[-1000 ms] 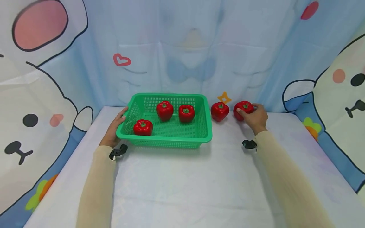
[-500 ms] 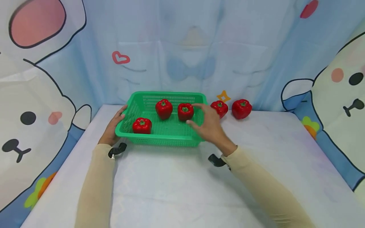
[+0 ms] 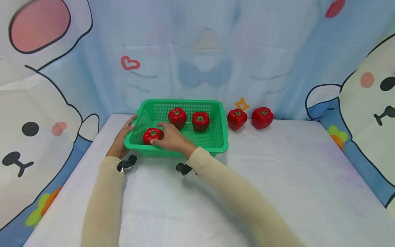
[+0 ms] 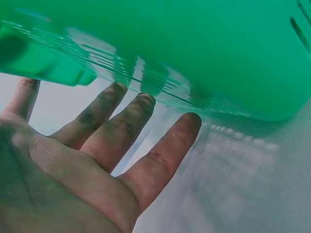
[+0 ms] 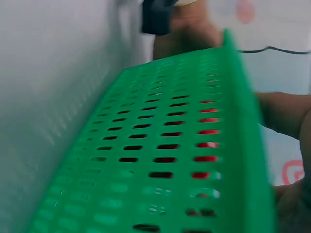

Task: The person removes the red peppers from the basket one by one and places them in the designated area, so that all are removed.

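A green plastic basket (image 3: 197, 150) stands on the table with three red bell peppers inside. My left hand (image 3: 121, 138) rests against its left end. In the left wrist view the straight fingers (image 4: 163, 155) of that hand touch the basket's slotted side. My right hand (image 3: 174, 139) reaches over the front rim and holds the front-left bell pepper (image 3: 151, 135) between thumb and fingers. Behind and to the right of that hand are a second bell pepper (image 3: 177, 117) and a third bell pepper (image 3: 201, 121). The right wrist view shows mostly basket wall (image 5: 160, 131).
Two more red bell peppers, the nearer one (image 3: 237, 119) beside the basket's right end and another (image 3: 262, 117) further right, sit on the white-covered table (image 3: 172, 206). A blue cartoon-print curtain (image 3: 203, 51) hangs along the table's back edge.
My right hand has let go of the far-right bell pepper and moved left across the basket to the front-left pepper inside. The left hand stays at the basket's end.
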The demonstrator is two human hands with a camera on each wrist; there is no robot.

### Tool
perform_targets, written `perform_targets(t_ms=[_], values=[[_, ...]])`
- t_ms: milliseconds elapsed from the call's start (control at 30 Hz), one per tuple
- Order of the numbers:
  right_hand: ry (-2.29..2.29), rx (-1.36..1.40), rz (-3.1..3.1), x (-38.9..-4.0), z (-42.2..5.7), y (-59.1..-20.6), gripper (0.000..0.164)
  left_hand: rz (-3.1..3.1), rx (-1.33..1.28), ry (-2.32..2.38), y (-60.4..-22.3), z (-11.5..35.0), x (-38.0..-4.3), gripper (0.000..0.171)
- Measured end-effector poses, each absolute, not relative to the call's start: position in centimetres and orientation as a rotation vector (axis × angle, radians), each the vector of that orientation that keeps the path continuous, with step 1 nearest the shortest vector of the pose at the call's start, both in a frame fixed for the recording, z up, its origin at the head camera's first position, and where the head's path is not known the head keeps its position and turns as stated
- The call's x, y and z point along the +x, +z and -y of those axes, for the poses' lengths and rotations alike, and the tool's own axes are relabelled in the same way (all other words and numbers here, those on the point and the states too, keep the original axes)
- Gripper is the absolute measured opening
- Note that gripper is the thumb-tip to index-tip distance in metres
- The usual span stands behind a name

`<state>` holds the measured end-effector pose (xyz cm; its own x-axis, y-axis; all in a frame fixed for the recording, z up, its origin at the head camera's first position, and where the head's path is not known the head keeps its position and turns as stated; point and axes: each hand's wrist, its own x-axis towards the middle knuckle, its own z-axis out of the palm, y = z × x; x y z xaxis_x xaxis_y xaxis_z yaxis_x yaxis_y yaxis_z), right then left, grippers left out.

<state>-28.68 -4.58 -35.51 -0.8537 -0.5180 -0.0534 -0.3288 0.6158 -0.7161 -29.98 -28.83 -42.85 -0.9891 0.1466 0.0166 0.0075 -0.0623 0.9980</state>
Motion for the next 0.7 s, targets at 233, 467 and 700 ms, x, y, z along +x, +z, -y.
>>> perform_targets(t_ms=[233,467,700], values=[[-0.844,-0.664,-2.672,-30.4,6.6,-36.0,0.087,-2.084,0.181,2.211,-42.8,28.5,-30.4,0.055],[-0.787,-0.653,-2.653,-30.9,7.3,-36.0,0.077,-2.061,0.164,2.249,-42.6,28.8,-30.2,0.055],[-0.848,-0.675,-2.685,-30.8,7.3,-36.7,0.071,-2.057,0.153,2.243,-42.9,29.0,-30.2,0.054]])
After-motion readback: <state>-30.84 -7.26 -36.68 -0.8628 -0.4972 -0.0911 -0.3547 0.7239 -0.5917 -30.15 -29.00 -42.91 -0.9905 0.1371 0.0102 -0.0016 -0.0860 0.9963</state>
